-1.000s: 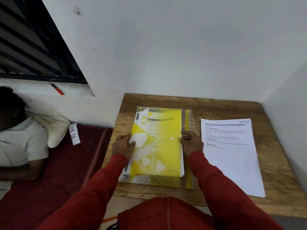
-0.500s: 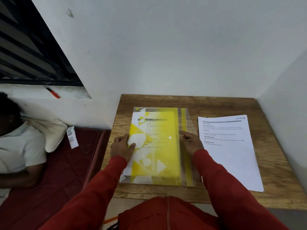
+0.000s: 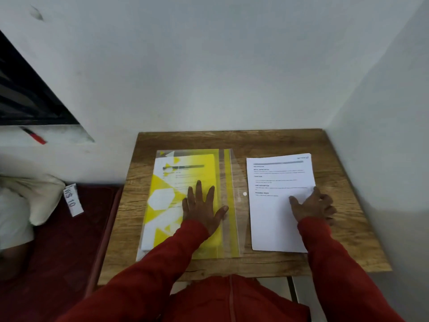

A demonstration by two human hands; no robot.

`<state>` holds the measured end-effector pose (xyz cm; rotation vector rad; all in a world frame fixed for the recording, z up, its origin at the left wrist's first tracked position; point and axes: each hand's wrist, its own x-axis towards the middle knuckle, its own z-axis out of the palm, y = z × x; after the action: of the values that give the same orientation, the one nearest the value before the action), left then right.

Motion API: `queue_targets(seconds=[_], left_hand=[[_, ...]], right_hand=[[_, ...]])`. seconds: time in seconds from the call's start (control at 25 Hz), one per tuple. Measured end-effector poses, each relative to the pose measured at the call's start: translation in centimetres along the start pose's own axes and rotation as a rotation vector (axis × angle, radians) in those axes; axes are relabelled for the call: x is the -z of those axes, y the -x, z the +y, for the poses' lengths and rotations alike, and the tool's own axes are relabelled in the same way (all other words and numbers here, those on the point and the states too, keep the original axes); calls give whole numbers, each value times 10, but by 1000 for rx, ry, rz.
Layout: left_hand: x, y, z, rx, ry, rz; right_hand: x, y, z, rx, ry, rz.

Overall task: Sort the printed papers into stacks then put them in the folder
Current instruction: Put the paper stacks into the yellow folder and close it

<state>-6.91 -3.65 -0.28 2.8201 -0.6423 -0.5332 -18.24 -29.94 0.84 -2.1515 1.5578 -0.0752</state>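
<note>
Left hand flat, fingers spread, pinning folder at bench centre. Right hand at 3 o'clock, grip curled on right edge of loose papers. Best lifted as one squared stack, folder held down.

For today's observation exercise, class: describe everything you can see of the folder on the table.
The folder is a clear plastic sleeve printed with yellow and white geometric shapes and a yellow strip near its right edge. It lies flat on the left half of the wooden table, long side running away from the person. Printed papers show through it. A white snap button sits at its right flap. The left hand rests flat on it, fingers spread.
</note>
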Motion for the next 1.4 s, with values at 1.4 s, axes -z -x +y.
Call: queue_targets(seconds=[1.4], left_hand=[[33,51,-16,160,250,434]], right_hand=[[39,4,-50,318,-515,-780]])
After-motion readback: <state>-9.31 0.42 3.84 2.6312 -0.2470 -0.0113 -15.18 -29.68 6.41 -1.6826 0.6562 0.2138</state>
